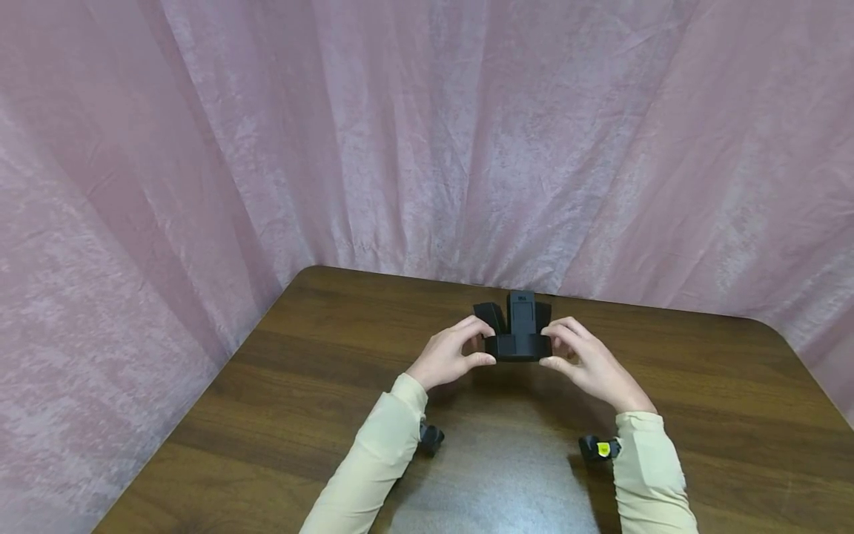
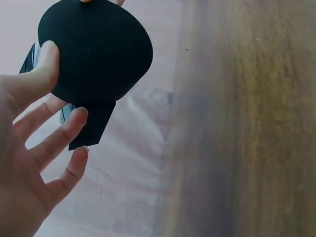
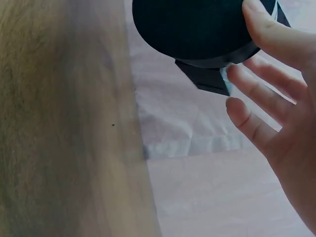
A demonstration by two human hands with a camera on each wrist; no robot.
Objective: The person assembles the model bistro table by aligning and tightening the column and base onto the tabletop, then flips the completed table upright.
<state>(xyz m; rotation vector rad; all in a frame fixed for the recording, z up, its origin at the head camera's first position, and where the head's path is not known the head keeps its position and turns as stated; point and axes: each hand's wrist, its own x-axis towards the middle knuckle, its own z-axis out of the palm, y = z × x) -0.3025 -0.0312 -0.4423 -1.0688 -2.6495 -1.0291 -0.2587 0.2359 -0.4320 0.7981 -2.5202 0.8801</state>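
A black dock (image 1: 519, 348) with a round base and upright rectangular blocks (image 1: 521, 311), like a battery charger, is held near the table's far edge. My left hand (image 1: 457, 352) pinches its left side between thumb and fingers. On the right side, my right hand (image 1: 590, 365) pinches the base the same way. Both wrist views show the flat, dark round underside (image 2: 96, 49), raised off the table. One block (image 3: 205, 79) juts out beyond the base there. The lower fingers of each hand are spread, and the far side of the dock is hidden.
The brown wooden table (image 1: 300, 371) has rounded far corners. Pink curtains (image 1: 427, 148) hang just behind it and along the left. Small black wrist cameras (image 1: 598, 449) sit under both pale yellow sleeves (image 1: 373, 452). Light reflects off the table between the forearms.
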